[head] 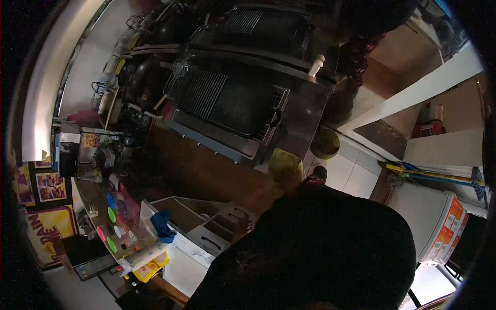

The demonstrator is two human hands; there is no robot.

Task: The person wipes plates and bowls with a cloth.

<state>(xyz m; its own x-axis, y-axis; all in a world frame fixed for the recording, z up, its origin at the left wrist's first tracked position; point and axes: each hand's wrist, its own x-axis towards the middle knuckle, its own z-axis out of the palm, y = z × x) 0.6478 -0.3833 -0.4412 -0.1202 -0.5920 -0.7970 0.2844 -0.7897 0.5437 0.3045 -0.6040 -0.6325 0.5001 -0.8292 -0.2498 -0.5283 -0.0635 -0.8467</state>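
Note:
My right hand is out of view. At the edge of my black clothing, a dim pinkish shape may be my left hand; its fingers are not clear. That shape lies beside a white drawer unit with dark handles. One drawer looks pulled out, with dividers inside. Ahead of me stands a cooking range with a dark griddle that has a slotted section on its left. A yellowish square container sits by the range's near corner. My dark shoe shows on pale floor tiles.
A counter at left holds coloured oval pieces, a paper roll, a yellow packet and blue crumpled material. A brassy round bin, mop handles and a white appliance stand at right.

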